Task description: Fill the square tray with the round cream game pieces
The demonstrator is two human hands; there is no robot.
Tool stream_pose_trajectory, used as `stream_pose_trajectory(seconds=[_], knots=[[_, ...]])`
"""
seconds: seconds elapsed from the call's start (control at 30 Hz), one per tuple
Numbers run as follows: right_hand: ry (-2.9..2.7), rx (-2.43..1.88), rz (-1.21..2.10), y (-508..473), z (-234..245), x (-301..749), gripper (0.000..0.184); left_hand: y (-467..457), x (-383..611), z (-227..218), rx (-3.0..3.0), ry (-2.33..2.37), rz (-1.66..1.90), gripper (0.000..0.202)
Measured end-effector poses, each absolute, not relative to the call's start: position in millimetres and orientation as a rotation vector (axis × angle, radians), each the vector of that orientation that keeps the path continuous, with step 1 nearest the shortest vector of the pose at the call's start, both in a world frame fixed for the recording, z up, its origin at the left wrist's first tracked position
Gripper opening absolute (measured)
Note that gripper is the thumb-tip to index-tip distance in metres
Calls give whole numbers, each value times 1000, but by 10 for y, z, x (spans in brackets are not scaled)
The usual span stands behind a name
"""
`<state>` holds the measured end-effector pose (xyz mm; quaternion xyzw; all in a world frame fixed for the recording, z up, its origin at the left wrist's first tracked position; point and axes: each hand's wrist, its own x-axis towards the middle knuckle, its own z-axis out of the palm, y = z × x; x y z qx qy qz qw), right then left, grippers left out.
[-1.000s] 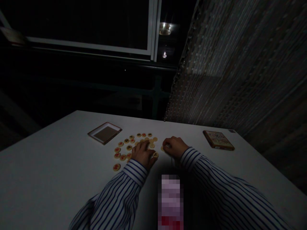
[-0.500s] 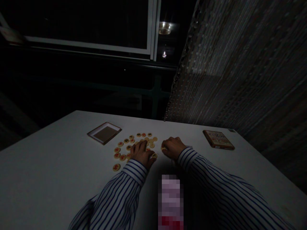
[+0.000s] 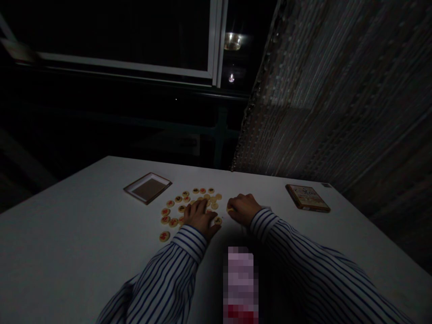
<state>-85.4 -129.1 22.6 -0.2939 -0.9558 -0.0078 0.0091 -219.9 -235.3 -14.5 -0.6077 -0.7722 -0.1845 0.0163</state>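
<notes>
Several round pale game discs [image 3: 173,211] with red or black marks lie scattered on the white table [image 3: 84,243]. My left hand [image 3: 200,217] rests flat on the discs, fingers stretched out over them. My right hand [image 3: 243,208] is curled to the right of the pile, its fingers closed on a disc [image 3: 230,209] at its left edge. Both arms wear blue-striped white sleeves.
An open shallow box tray [image 3: 147,187] lies left of the discs. A box lid with a printed picture [image 3: 307,197] sits at the right. A dark window and a woven curtain stand behind the table's far edge. The room is dim.
My right hand has drawn slightly left, toward the pile. My left hand has shifted a little over the discs.
</notes>
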Motion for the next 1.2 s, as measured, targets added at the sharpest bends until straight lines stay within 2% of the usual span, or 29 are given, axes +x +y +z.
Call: stream_pose_trajectory(seconds=[0.13,0.33,0.57,0.97,1.2], knots=[[-2876,-933,177,-1277,268,-838,25,-2346,-2200,-153,-1854,-2374,-646,35],[-2638,-880,797,-1209,221,-846,22,-2326,-2214,-163,-1840,-2275,-769,32],[-2408,-813,1274,-1206,242,-886,18,-2315,-2240,-149,-1860,-2220,-859,33],[-2252,-840,1474,-1238,303,-907,13,-2334,-2259,-103,-1890,-2135,-956,32],[-2179,-829,1595,-1235,261,-928,18,-2336,-2243,-72,-1927,-2091,-974,35]])
